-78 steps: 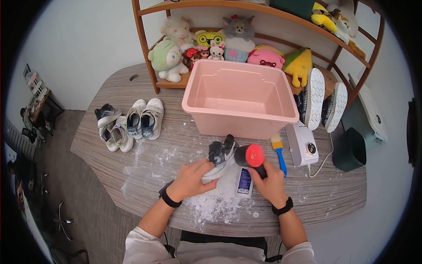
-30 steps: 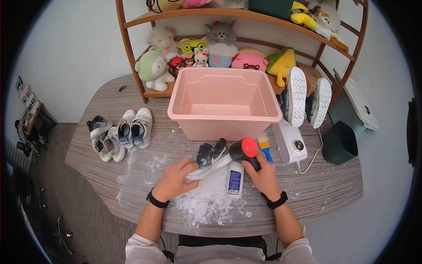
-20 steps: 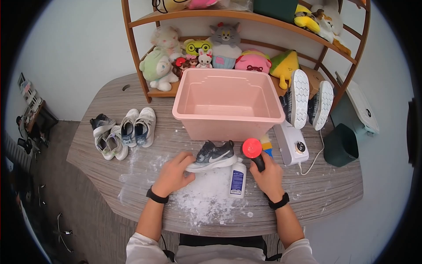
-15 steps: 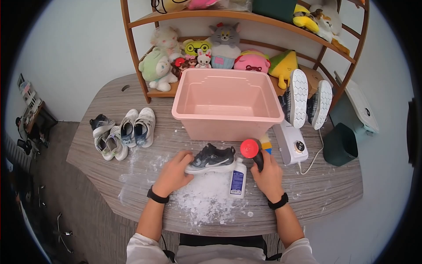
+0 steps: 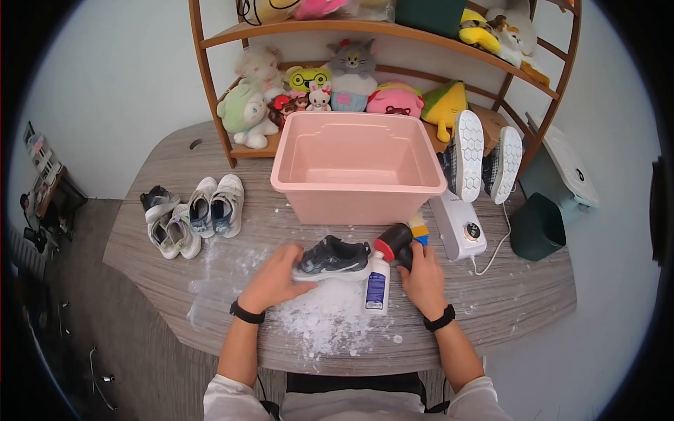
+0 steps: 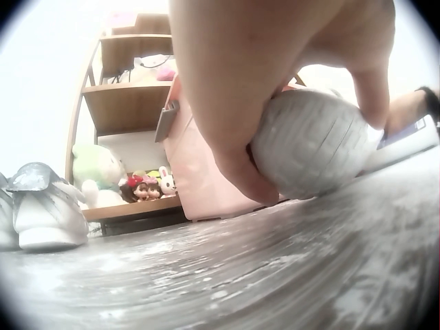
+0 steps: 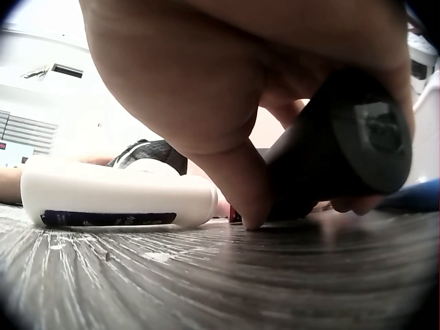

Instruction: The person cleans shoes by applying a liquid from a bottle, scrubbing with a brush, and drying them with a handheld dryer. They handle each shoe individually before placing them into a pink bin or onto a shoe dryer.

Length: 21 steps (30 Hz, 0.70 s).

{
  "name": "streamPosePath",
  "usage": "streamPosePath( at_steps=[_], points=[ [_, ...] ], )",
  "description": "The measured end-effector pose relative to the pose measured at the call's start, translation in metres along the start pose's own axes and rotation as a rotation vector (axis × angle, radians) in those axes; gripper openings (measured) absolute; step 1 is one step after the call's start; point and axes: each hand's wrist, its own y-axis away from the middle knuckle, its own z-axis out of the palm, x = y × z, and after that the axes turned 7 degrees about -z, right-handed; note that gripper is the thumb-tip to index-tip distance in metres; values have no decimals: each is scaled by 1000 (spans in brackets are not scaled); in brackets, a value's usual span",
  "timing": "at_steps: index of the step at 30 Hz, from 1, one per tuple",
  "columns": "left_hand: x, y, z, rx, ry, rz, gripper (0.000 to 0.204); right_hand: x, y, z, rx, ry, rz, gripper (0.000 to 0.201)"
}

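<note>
A dark grey and black sneaker point(image 5: 332, 254) with a white sole stands upright on the powder-strewn table. My left hand point(image 5: 275, 282) holds it by its left end; in the left wrist view, thumb and fingers straddle the pale sole end point(image 6: 309, 144). My right hand point(image 5: 423, 281) grips the dark handle point(image 7: 344, 144) of a black tool point(image 5: 394, 241) with a round red head. The tool lies low at the tabletop, red face turned left toward the shoe. Between the shoe and my right hand lies a white bottle point(image 5: 376, 284) with a blue label.
Behind the shoe stands a pink bin point(image 5: 358, 203). Several worn shoes point(image 5: 228, 203) sit at left. A blue-handled brush point(image 5: 419, 231), a white device point(image 5: 460, 228) carrying two upturned shoes point(image 5: 468, 158), and a dark green bin point(image 5: 537, 228) are at right. Plush toys fill the shelf.
The sneaker has gone from tilted to standing level on the table. The tool has moved away from the shoe, and its red face has swung from upward to leftward.
</note>
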Motion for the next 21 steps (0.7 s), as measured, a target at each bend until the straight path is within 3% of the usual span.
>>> streamPosePath(
  at_steps=[8,10,13,17,19,21],
  points=[
    [0,0,2,-48,-1,-39,54,9,-3,-1,-92,-57,67,57],
    [-4,-1,4,23,47,81,54,10,-3,-3,-103,-61,70,57],
    [2,-1,5,84,60,125,54,9,-3,-18,-95,-51,-14,61],
    [27,-9,2,74,80,151,53,14,-2,-46,-20,-282,-113,71],
    [41,-16,6,100,-50,258,52,12,-2,-74,-172,-574,-286,79],
    [60,-27,10,91,-136,318,51,15,4,-87,-232,-604,-326,85]
  ],
)
